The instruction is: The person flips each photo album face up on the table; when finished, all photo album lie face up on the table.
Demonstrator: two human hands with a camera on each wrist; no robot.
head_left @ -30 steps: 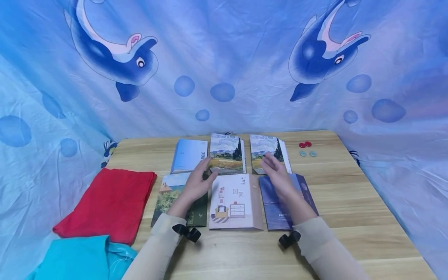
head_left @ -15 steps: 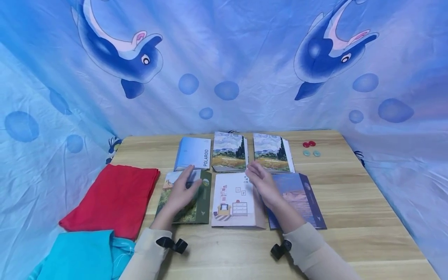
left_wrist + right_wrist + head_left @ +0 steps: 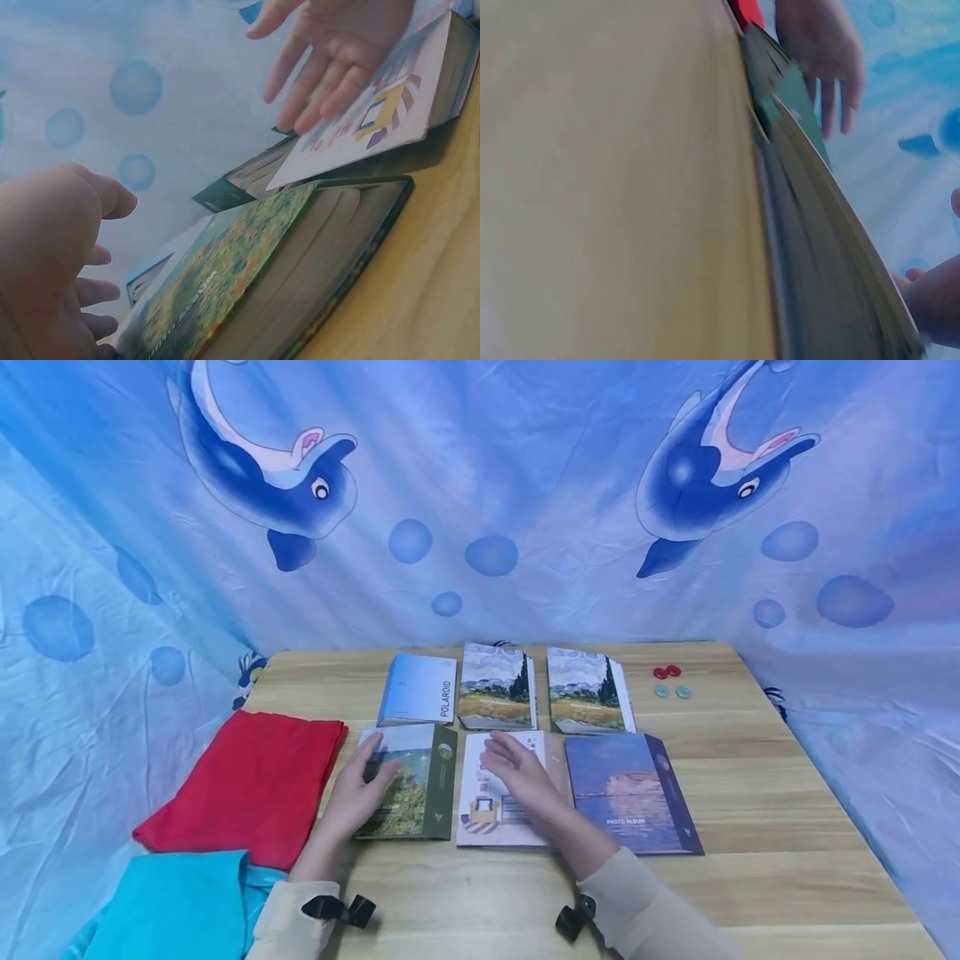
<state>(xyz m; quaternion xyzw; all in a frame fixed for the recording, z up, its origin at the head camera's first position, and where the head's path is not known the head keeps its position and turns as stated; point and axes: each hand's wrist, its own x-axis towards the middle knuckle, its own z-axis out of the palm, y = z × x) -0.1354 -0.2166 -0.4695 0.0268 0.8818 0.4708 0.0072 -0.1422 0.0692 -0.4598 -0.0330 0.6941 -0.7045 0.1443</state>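
My left hand [image 3: 356, 789] is at the left edge of the green photo album [image 3: 420, 781], fingers relaxed and holding nothing. In the left wrist view that album [image 3: 225, 277] lies flat with its thick page edges showing. Over the white album with a room drawing [image 3: 502, 827] is my right hand [image 3: 525, 777], fingers loosely extended and nothing in its grasp. To its right lies a purple-blue photo album [image 3: 626, 793]. Behind these stand a light-blue Polaroid album [image 3: 420, 689] and two albums with a painted landscape, one in the middle [image 3: 495, 685] and one further right [image 3: 588, 689].
A folded red cloth [image 3: 247, 785] lies on the left, with a turquoise cloth [image 3: 180, 902] in front of it. Two red buttons [image 3: 666, 672] and two pale-green ones [image 3: 671, 692] sit at the back right of the wooden table [image 3: 780, 827]. A blue dolphin-print curtain [image 3: 525, 485] hangs behind.
Both hands have moved left and toward the body: the left from the Polaroid album to the green album, the right from the right-hand landscape album to the white one. The albums stay in place.
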